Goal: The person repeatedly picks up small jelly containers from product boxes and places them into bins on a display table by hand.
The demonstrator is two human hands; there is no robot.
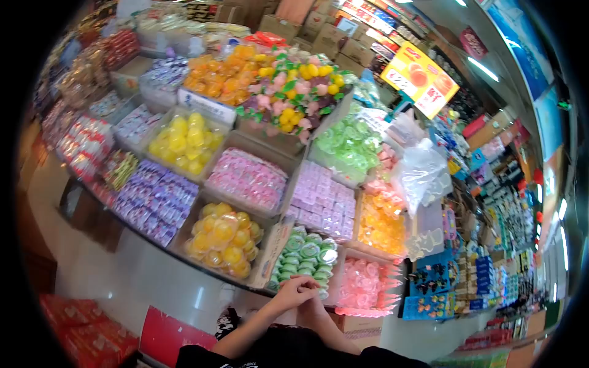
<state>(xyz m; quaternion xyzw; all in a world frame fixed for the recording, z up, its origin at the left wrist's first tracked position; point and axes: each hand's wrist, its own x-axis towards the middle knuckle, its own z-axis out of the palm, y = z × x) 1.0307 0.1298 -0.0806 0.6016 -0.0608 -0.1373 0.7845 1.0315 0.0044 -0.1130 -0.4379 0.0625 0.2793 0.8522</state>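
Note:
My left hand and my right hand are clasped together in front of my body, fingers folded, with no item visible in them. The left one lies over the right and hides part of it. Just beyond them are green-and-white wrapped sweets in a display bin. To their right, pink wrapped sweets fill another bin. On the left, a bin holds yellow round packs, with purple packets farther left.
The display's dark edge curves along the near left side. Yellow price sign and clear plastic bags stand at the right. Red boxes and a red panel are low on the left. Stocked shelves lie right.

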